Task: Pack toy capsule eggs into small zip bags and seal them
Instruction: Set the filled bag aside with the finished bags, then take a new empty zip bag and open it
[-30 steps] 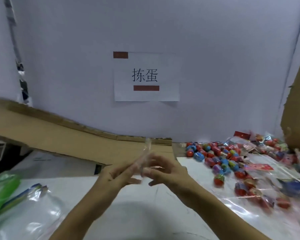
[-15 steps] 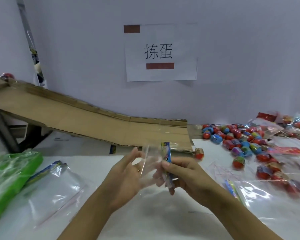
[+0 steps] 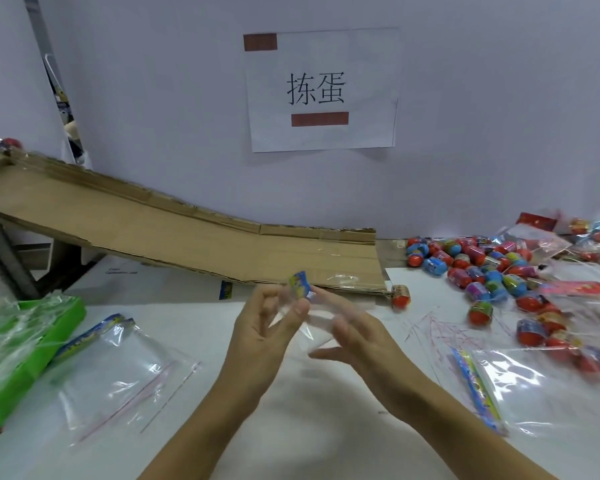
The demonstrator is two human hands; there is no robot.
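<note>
I hold a small clear zip bag (image 3: 305,317) with a blue and yellow header strip up over the middle of the white table (image 3: 291,427). My left hand (image 3: 264,330) pinches it just under the header with thumb and fingers. My right hand (image 3: 364,341) holds the bag's other side between thumb and forefinger, its lower fingers spread loosely. I see no egg inside the bag. A heap of red, blue and green capsule eggs (image 3: 482,271) lies at the right. One red egg (image 3: 400,296) sits alone at the foot of the cardboard ramp (image 3: 187,237).
Loose zip bags lie flat at the left (image 3: 118,368) and at the right (image 3: 534,386). A green box wrapped in plastic (image 3: 21,341) stands at the left edge. Filled bags lie among the eggs at the far right. A paper sign (image 3: 321,91) hangs on the wall.
The header strip has passed from my right hand's grip to my left hand's fingers, and my right hand has slid lower along the bag. The view has dropped toward the table.
</note>
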